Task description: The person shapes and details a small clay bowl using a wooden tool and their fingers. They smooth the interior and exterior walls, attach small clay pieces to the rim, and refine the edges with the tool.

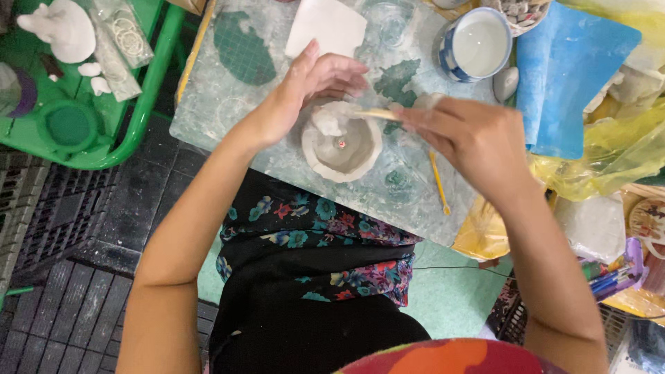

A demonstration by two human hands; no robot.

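A small grey clay bowl point(344, 147) sits on a clay-smeared cutting mat point(228, 104) on my lap board. My left hand point(305, 93) cups the bowl's far rim, fingers curled over its edge. My right hand point(471, 135) grips a thin wooden tool point(374, 113) whose tip reaches a lump of clay at the bowl's inner wall. A tiny red dot shows at the bottom of the bowl.
A white clay slab point(325, 26) lies at the mat's far edge. A blue-and-white cup of milky water point(478, 43) stands to the right, beside a blue sheet point(568, 76). A yellow tool point(438, 183) lies on the mat. A green tray point(83, 90) with white clay figures is left.
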